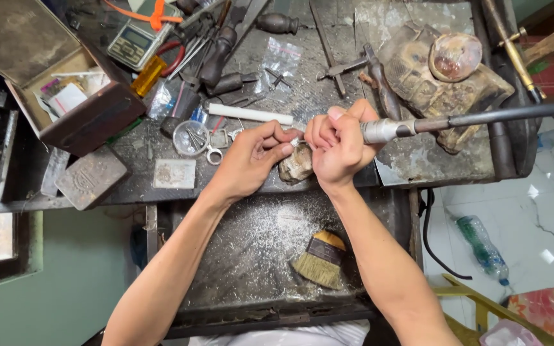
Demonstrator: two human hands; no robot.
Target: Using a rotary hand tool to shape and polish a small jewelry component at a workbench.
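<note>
A cluttered bench (418, 166) carries scattered tools, an open box (65, 90) and a pocket scale (133, 41). In the filings tray (251, 250) below lies a brush (320, 258). The right hand (338, 144) is closed around a rotary handpiece (392, 129); the left hand (254, 157) pinches a small silver piece (295, 141), too small to make out, against the wooden peg (296, 165) at the bench's front edge.
</note>
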